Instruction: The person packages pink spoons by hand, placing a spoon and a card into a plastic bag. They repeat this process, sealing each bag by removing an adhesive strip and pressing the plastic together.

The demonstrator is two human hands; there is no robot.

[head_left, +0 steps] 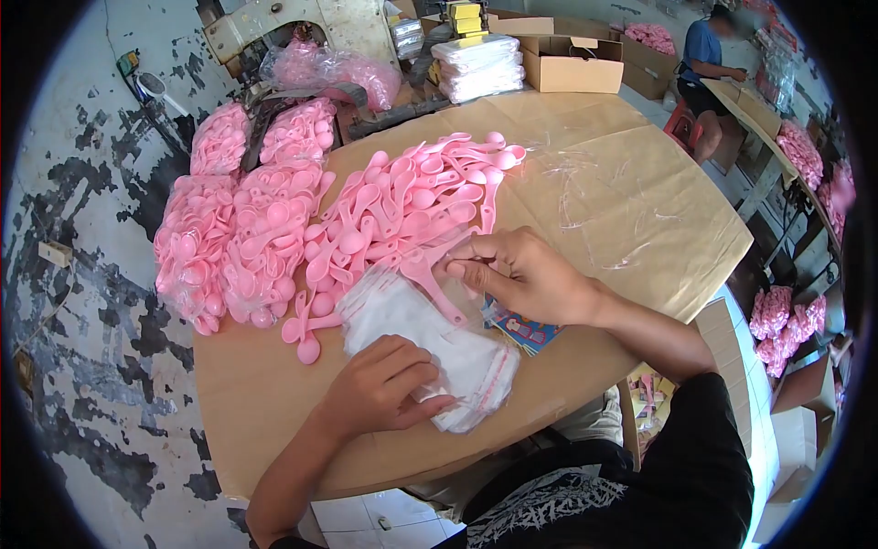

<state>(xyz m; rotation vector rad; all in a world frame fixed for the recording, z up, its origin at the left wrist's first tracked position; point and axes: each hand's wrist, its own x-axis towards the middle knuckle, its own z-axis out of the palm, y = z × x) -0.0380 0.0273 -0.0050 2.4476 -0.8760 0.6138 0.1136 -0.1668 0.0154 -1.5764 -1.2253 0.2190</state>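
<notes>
A loose heap of pink plastic spoons (402,197) lies on the brown-covered table. In front of it is a stack of clear plastic bags (393,316). My left hand (389,380) rests on the near left part of the stack, fingers curled; whatever lies between thumb and fingers is hidden. At the heap's right edge, my right hand (517,274) pinches a clear bag with a pink spoon (430,279) in or against it. Printed blue cards (529,331) lie partly under my right hand.
Filled bags of pink spoons (265,238) are piled at the left edge. Plastic scraps (631,261) lie on the right. Behind stand a metal machine (302,32), stacked bags (477,69) and a cardboard box (574,69). A person (704,73) sits at another table.
</notes>
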